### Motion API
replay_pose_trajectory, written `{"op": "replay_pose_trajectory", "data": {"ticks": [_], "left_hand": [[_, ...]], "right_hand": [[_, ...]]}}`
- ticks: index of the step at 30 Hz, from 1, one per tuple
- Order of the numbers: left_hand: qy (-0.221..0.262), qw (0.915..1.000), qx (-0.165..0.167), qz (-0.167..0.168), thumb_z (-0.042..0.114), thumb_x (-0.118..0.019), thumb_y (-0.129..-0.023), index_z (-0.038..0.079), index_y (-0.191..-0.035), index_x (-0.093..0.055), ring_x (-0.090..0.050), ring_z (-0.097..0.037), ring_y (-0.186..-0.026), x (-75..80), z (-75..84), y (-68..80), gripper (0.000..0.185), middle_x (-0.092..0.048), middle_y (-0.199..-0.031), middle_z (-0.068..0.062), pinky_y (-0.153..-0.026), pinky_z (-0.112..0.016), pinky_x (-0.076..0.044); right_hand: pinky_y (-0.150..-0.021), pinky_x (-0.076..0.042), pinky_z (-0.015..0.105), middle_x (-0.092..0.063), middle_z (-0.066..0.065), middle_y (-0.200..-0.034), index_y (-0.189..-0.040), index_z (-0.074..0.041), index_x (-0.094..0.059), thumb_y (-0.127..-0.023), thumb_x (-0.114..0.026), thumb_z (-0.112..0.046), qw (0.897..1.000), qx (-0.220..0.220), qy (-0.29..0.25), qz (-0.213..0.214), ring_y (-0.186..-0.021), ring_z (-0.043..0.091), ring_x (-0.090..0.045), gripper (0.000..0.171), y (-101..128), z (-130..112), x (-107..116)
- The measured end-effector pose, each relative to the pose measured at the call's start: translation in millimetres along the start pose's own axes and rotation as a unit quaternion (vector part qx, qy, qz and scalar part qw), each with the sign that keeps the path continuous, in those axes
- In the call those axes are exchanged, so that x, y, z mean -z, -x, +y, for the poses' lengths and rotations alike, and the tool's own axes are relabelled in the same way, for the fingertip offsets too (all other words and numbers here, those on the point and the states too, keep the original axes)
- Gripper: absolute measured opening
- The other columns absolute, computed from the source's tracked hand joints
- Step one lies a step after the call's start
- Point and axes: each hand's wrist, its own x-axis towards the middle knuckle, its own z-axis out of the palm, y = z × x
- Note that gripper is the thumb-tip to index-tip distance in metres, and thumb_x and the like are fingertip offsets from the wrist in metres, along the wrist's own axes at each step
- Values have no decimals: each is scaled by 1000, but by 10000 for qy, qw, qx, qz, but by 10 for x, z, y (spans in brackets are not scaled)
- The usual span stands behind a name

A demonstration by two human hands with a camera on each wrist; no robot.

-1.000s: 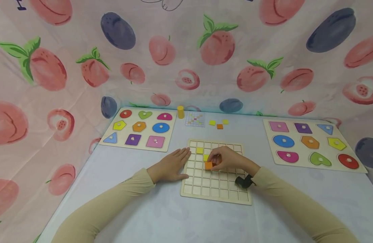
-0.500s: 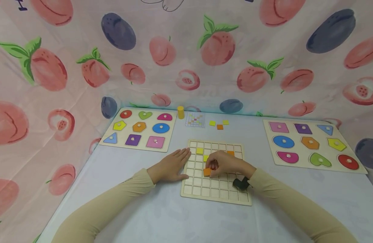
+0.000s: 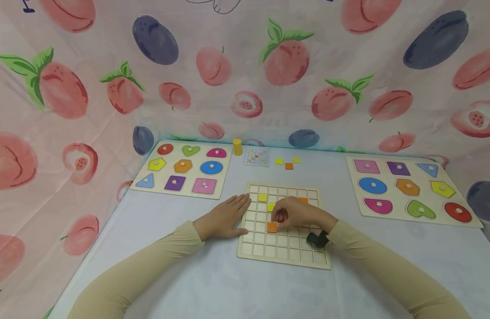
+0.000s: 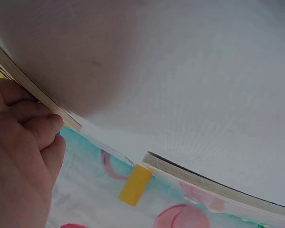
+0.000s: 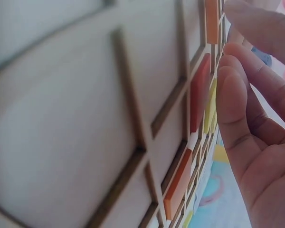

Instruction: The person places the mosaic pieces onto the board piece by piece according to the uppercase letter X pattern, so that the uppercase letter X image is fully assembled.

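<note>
While the left hand lies flat with straight fingers against the square wooden grid board on the counter, apparently steadying it; the right hand hovers loosely curled, holding nothing, over the orange square tile seated in a cell.

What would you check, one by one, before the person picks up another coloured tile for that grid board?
1. Orange tile seated flat in its cell of the grid board: ok; both the head and right wrist views show it lying level.
2. Right hand free of the tile: cannot tell; the fingers hover right beside it, and a red tile sits under them.
3. Board steadied: ok; the left hand lies flat with fingertips on the board's left edge.
4. Spare tiles within view: ok; loose tiles lie beyond the board.
5. Pattern card visible for reference: ok, though its detail is too small to read.
</note>
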Motion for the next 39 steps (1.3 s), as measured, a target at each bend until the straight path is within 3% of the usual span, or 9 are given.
{"op": "replay_pose_trajectory", "data": {"ticks": [15,27,39], "left_hand": [[7,10000,29,15,60,-43,-90,4,-150,-17,-16,-22,-147,-6,8,-1,86,-16,-159,-10,-121,-34,-16],[-2,10000,15,-13,60,-44,-90,3,-150,-18,-16,-23,-147,13,6,-1,86,-16,-159,-11,-121,-35,-17],[-129,9999,-50,-34,61,-40,-91,2,-150,-16,-14,-23,-148,-13,-8,-7,86,-14,-159,-11,-122,-34,-15]], "right_hand": [[-60,-48,18,-62,-4,-77,-86,-13,-70,-75,-78,-11,9997,-192,173,-5,-67,5,-52,14,-41,-1,-51],[-62,-51,18,-65,0,-81,-91,-11,-71,-76,-77,-13,9997,115,-35,-232,-69,3,-55,16,-11,12,76],[-78,-56,26,-68,18,-100,-103,1,-67,-79,-73,-6,9951,478,-737,-454,-88,25,-66,26,-21,27,352]]}}
